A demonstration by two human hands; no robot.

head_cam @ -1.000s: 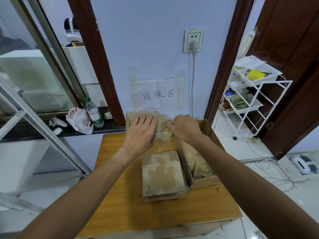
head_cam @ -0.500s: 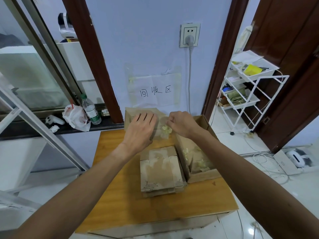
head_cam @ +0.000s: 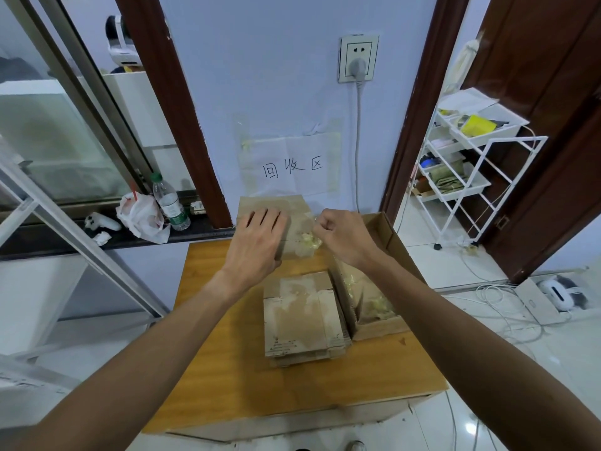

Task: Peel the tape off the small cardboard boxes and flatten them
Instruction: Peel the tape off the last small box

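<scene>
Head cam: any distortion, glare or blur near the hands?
Head view: wide-angle bowing, the door frame curves; light soft and even, no hard shadows; left hand on the small cardboard box and right hand pinching tape look sharp; one glare spot on the floor tiles.

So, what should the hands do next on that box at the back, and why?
Probably pull the tape rightward with the right hand, clear of the small box, while the left hand presses it down. The strip looks pinched and crumpled yet attached at the box's right edge.
</scene>
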